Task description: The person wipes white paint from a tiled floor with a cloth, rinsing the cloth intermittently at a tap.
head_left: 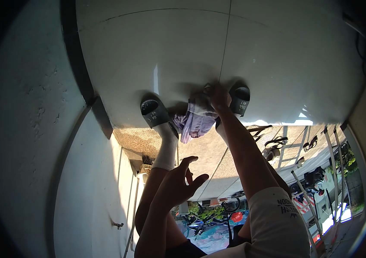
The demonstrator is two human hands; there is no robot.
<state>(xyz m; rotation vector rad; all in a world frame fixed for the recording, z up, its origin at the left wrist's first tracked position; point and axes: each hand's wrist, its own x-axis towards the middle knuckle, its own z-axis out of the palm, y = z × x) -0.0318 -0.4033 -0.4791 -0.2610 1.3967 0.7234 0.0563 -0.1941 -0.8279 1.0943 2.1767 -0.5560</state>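
A purple and grey cloth hangs bunched between two dark slides, low over the floor. The fingers of my right hand are closed on its upper right part, next to the right slide. Nearer my body, my left hand holds nothing, its thumb and fingers apart. It is near my left shin, apart from the cloth. The left slide is on my foot, left of the cloth. Folds hide the cloth's full shape.
A smooth grey floor spreads ahead of my feet. A pale wall with dark trim runs along the left. Behind me are a tan paved strip, several loose sandals, metal rails, a bicycle and plants. A tap sticks out at lower left.
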